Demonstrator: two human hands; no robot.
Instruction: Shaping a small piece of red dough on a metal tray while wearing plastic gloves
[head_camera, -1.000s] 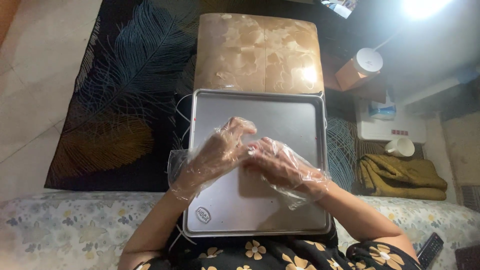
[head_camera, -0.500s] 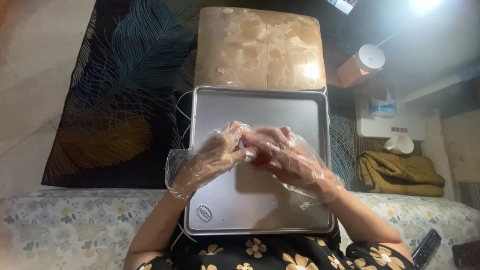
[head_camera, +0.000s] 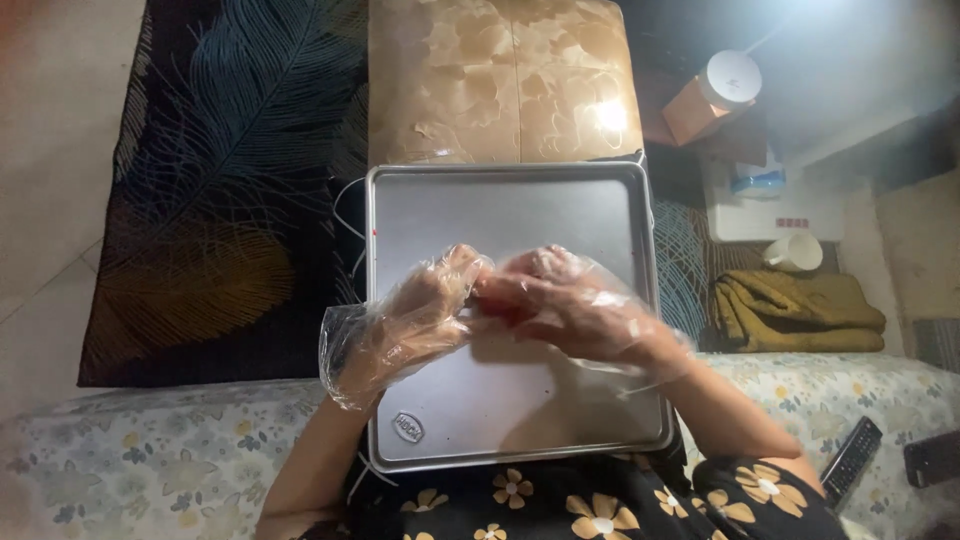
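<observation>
A silver metal baking tray (head_camera: 520, 210) rests on my lap, reaching out to a tan marbled stool. Both my hands wear loose clear plastic gloves and meet over the tray's middle. My left hand (head_camera: 415, 320) and my right hand (head_camera: 575, 305) press together around a small reddish piece (head_camera: 497, 312) that shows only between the fingertips. What the piece is I cannot make out. The tray's far half is bare metal.
The tan marbled stool (head_camera: 500, 80) stands past the tray on a dark rug with a feather pattern (head_camera: 220, 180). At right are a white mug (head_camera: 795, 252), a folded olive cloth (head_camera: 800, 310), a white round lamp (head_camera: 730, 80) and two remotes (head_camera: 850, 462) on the floral couch.
My hands have drawn together from a looser spread over the tray and now close on the small reddish piece between the fingertips. The tray has not moved.
</observation>
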